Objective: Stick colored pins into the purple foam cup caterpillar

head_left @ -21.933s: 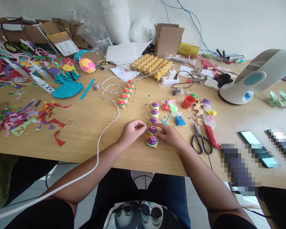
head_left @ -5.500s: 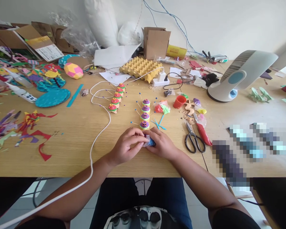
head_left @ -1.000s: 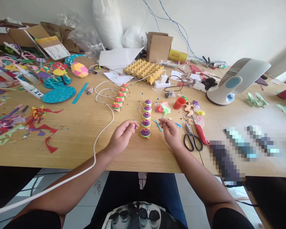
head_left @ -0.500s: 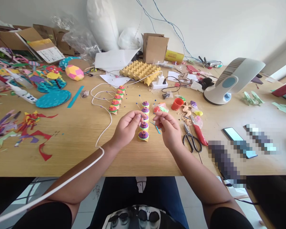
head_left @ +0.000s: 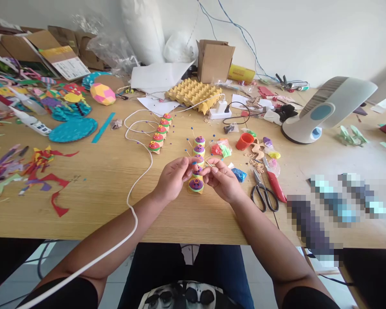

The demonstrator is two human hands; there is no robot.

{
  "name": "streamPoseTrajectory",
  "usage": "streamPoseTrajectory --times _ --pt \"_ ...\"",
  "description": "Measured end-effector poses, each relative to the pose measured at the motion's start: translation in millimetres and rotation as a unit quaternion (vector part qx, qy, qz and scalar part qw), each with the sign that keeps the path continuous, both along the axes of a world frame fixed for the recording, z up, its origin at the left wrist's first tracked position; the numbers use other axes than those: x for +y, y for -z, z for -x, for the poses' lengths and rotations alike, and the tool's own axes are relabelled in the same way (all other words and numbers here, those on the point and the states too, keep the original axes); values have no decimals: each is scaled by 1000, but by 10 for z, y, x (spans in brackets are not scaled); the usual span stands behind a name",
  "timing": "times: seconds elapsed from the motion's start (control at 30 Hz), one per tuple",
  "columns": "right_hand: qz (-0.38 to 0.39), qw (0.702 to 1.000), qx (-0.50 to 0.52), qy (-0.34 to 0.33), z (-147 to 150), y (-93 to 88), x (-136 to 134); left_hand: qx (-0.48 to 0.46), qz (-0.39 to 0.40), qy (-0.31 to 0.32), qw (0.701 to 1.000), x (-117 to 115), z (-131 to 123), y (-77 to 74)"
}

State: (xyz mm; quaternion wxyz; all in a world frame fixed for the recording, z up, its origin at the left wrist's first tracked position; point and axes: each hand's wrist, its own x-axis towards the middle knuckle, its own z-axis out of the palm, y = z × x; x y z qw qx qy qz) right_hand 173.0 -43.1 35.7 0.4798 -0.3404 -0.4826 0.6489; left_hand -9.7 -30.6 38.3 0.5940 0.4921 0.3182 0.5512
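Observation:
A purple and yellow egg-carton caterpillar lies lengthwise in front of me, with blue-tipped sticks standing out from its sides. Over its middle bumps, my left hand is closed with a small blue ball at its fingertips. My right hand is pinched just to the right, its fingertips close to the left ones and hiding part of the caterpillar; what it holds is too small to make out. A red and green caterpillar with similar sticks lies further back on the left.
Scissors, a red-handled knife and a red cup lie right, near a white fan. A white cable crosses my left forearm. Paper scraps cover the left; a yellow egg tray sits behind.
Both hands have come closer together over the caterpillar. A blue ball now shows at my left fingertips, and a blue packet is uncovered beside my right hand. The view has shifted slightly.

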Motion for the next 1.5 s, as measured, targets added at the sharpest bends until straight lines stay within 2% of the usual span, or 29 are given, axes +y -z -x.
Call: streamPoseTrajectory --times 0.1,0.3,0.47,0.67,0.87,1.2,1.33,1.5 --pt "-6 1000 -5 13 7 24 10 15 -1 10 1000 -19 -13 13" --pt "-3 999 9 36 -27 51 50 56 -29 -17 998 -20 -22 68" --pt "-13 998 15 58 -19 70 60 112 -75 -33 990 -30 -16 44" --pt "-39 998 23 51 0 121 42 222 -216 -98 946 -69 -5 -19" --pt "-58 997 -32 49 27 70 12 258 -313 -116 907 -60 8 -3" --pt "-70 997 -41 14 54 51 -8 284 -354 -163 876 -31 16 48" --pt "-76 996 -36 5 60 59 -10 288 -356 -153 876 -20 19 61" --pt "-67 996 -46 28 29 88 4 297 -356 -147 874 -6 9 88"
